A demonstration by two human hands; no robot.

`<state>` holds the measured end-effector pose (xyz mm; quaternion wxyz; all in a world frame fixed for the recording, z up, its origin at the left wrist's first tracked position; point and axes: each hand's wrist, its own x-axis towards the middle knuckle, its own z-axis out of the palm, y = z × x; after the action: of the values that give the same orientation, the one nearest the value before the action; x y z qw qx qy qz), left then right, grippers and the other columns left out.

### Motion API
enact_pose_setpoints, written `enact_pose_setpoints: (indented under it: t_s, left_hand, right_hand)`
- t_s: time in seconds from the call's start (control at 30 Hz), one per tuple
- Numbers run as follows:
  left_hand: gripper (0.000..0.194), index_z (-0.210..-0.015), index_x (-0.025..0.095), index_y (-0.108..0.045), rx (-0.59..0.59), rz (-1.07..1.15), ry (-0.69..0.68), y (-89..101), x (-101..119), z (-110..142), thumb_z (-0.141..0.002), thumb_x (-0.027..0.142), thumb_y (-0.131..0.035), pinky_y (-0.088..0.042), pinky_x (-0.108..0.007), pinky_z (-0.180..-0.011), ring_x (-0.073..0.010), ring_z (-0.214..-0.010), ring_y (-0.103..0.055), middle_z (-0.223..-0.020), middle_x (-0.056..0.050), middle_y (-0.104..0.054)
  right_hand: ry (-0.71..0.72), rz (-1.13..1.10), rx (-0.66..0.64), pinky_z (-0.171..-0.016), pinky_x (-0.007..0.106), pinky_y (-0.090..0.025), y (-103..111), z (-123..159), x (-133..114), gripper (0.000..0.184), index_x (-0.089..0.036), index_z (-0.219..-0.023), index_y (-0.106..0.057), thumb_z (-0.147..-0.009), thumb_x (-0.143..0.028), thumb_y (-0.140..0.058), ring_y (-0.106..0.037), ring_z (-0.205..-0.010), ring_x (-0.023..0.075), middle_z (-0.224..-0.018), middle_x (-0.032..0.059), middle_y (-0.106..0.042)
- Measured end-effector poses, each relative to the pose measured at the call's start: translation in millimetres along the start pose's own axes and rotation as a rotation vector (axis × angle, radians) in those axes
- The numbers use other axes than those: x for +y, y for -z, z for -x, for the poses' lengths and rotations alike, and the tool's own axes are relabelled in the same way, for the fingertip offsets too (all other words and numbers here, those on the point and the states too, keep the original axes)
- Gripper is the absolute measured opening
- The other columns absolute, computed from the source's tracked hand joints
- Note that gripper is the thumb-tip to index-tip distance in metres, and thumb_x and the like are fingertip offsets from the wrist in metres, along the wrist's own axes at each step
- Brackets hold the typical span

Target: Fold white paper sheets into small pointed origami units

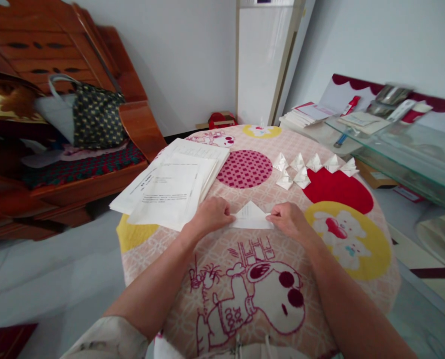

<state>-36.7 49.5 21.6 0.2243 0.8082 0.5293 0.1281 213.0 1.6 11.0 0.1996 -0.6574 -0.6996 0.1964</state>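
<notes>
1. The left hand [209, 215] pinches the left corner of a white folded paper triangle [251, 215], its grip clamped on that edge.
2. The right hand [290, 219] pinches the right corner the same way.
3. The triangle lies flat on the cartoon-print cloth covering the desk [342, 279], between both hands.
4. A stack of printed sheets [173, 184] lies near the left hand; finished folded paper pieces [312, 167] sit farther back.
</notes>
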Motion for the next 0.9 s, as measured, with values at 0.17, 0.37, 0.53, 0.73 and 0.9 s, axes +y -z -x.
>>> enact_pose_setpoints:
  t_s: [0.17,0.37,0.53,0.73,0.9]
  left_hand:
    - [0.014,-0.092,0.016,-0.071,0.081,0.069,-0.364,-0.4,10.8,5.4,-0.080,0.012,-0.064,-0.047,-0.027,-0.077,-0.0166,-0.082,-0.062,-0.092,-0.006,-0.070]
    - [0.029,-0.108,0.016,-0.069,-0.139,0.009,-0.522,-13.9,18.0,7.1,-0.080,0.020,-0.073,-0.049,-0.036,-0.092,-0.0245,-0.103,-0.062,-0.110,-0.011,-0.067]
    - [0.024,-0.108,0.015,-0.069,-0.117,-0.005,-0.547,-15.2,14.7,8.2,-0.085,0.016,-0.067,-0.050,-0.035,-0.089,-0.0229,-0.100,-0.062,-0.110,-0.011,-0.067]
    - [0.018,-0.103,0.014,-0.069,-0.117,-0.057,-0.582,-16.5,12.7,8.2,-0.085,0.018,-0.065,-0.049,-0.034,-0.086,-0.0234,-0.097,-0.063,-0.106,-0.012,-0.068]
    - [0.015,-0.096,0.014,-0.071,-0.121,-0.038,-0.558,-15.9,13.5,7.7,-0.087,0.015,-0.059,-0.047,-0.032,-0.085,-0.0221,-0.095,-0.063,-0.102,-0.011,-0.069]
  right_hand:
    - [-0.015,0.091,-0.001,-0.054,0.027,-0.029,-2.1,2.1,-2.6,0.017,-0.017,-0.061,-0.067,-0.077,-0.024,-0.066,-0.050,-0.056,0.0140,-0.058,0.0027,-0.063]
    - [-0.023,0.149,0.015,-0.057,0.028,-0.032,-2.6,3.4,-3.3,0.013,-0.017,-0.068,-0.070,-0.079,-0.023,-0.067,-0.054,-0.060,0.0161,-0.063,0.0042,-0.065]
    - [0.195,0.085,0.119,-0.071,0.030,-0.045,-4.3,7.7,-7.5,0.012,-0.015,-0.090,-0.071,-0.078,-0.016,-0.072,-0.062,-0.080,0.0200,-0.089,0.0080,-0.070]
    - [0.450,0.112,-0.028,-0.084,0.035,-0.048,-11.1,13.7,-16.0,0.016,-0.018,-0.096,-0.070,-0.081,-0.015,-0.073,-0.060,-0.095,0.0238,-0.095,0.0080,-0.065]
    - [0.459,0.116,-0.085,-0.078,0.033,-0.046,-7.3,12.8,-16.8,0.012,-0.018,-0.080,-0.071,-0.086,-0.012,-0.063,-0.059,-0.088,0.0218,-0.087,0.0076,-0.063]
